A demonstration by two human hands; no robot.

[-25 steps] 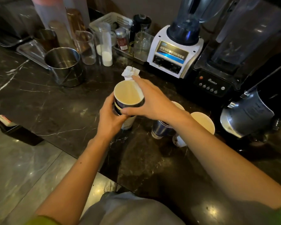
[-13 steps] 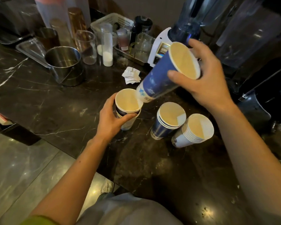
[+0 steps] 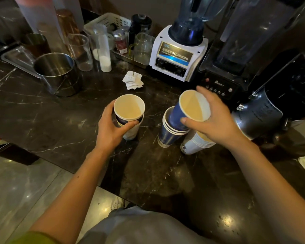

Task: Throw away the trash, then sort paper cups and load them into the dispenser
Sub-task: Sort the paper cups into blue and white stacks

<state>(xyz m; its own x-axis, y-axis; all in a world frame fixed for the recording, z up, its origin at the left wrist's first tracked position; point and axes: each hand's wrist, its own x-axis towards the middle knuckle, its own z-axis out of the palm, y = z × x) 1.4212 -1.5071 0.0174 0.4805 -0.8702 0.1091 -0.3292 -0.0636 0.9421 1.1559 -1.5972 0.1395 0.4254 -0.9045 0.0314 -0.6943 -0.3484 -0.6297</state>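
Three stacks on the counter (image 3: 60, 120), split by colour I reckon so they nest clean for the dispenser. My left hand (image 3: 113, 127) is curled round the mixed stack (image 3: 128, 110) to steady it; my right hand (image 3: 213, 120) grips a blue cup (image 3: 192, 106) at the rim, tilted, its base sitting in the mouth of the blue stack (image 3: 167, 136), just beside the white stack (image 3: 194, 145)

Glossy marble counter (image 3: 42, 120), paper cups (image 3: 173, 136), shiny metal pot (image 3: 60, 80).
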